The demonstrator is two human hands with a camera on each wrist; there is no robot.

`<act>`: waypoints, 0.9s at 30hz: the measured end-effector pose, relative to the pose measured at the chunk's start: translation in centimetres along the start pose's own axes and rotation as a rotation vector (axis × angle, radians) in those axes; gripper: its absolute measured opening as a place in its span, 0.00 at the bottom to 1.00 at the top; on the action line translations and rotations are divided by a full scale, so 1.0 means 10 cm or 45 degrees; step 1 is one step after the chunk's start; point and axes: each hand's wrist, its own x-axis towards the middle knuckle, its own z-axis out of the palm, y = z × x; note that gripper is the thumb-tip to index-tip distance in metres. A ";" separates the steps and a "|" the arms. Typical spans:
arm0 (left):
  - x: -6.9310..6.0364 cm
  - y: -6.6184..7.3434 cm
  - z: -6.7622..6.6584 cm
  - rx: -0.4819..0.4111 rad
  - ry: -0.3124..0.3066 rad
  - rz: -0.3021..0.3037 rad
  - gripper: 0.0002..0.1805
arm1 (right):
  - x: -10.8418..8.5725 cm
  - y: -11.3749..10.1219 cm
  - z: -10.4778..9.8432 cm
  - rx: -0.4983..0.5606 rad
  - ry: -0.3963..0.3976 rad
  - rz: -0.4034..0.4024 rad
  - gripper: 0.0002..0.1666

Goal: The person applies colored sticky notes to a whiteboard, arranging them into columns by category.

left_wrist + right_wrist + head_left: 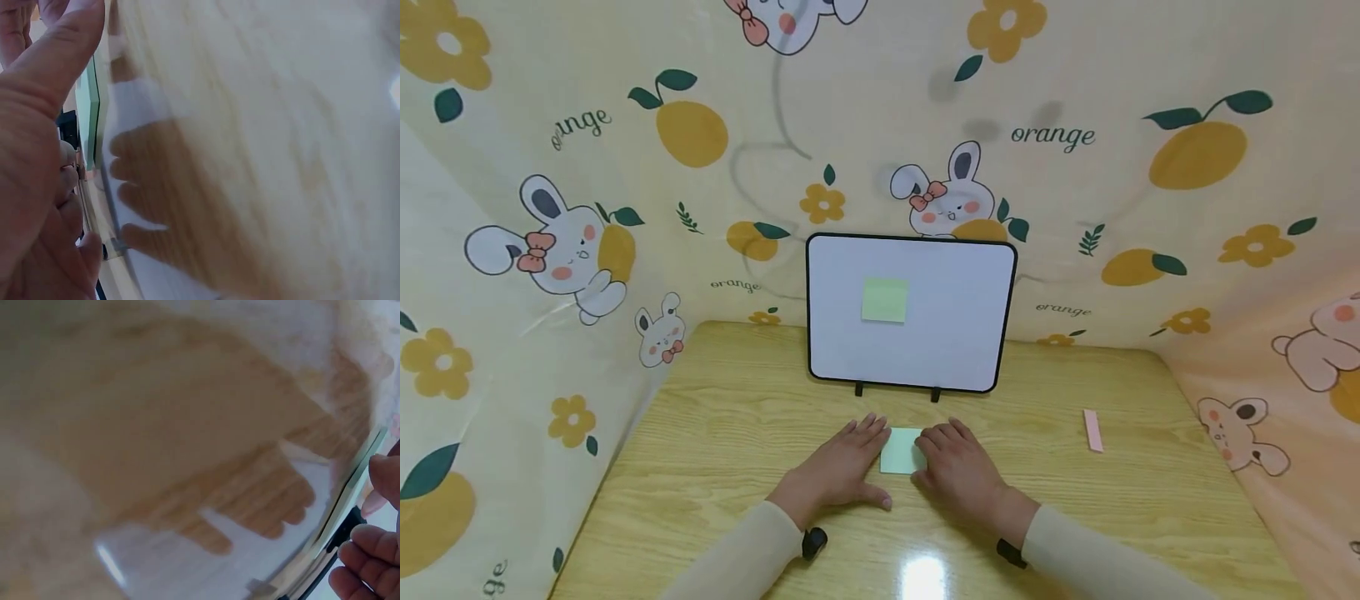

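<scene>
A light green sticky-note pad (901, 451) lies on the table between both hands. At its left edge, my left hand (838, 471) rests with fingers extended and the thumb apart, pointing right. My right hand (964, 475) covers the pad's right edge with slightly bent fingers. The pad (89, 115) appears edge-on beyond the thumb of my left hand (37, 150) in the left wrist view. In the right wrist view the pad (350, 494) shows as a thin slab near my right hand (378, 550). Exact fingertip contact is hidden.
Behind the hands stands a white board (955, 317) with a black frame and short feet, bearing a green note (884, 300). A pink strip (1093, 431) lies on the wooden table (715, 433) at the right. Patterned cloth (865, 108) surrounds the table's back and sides.
</scene>
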 end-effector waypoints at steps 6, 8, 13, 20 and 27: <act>0.04 -0.01 0.02 -0.026 -0.035 -0.021 0.64 | -0.04 -0.03 0.02 0.024 0.014 -0.043 0.27; 0.04 -0.01 0.02 -0.027 -0.031 -0.022 0.65 | -0.05 -0.04 0.03 0.030 0.016 -0.052 0.25; 0.05 -0.02 0.04 -0.036 -0.034 -0.030 0.65 | -0.06 -0.05 0.05 0.011 -0.016 -0.064 0.22; 0.05 -0.02 0.05 -0.062 -0.038 -0.037 0.66 | -0.05 -0.06 0.07 -0.004 -0.045 -0.057 0.22; 0.04 -0.03 0.04 -0.086 -0.036 -0.036 0.66 | -0.04 -0.06 0.07 -0.016 0.002 -0.075 0.22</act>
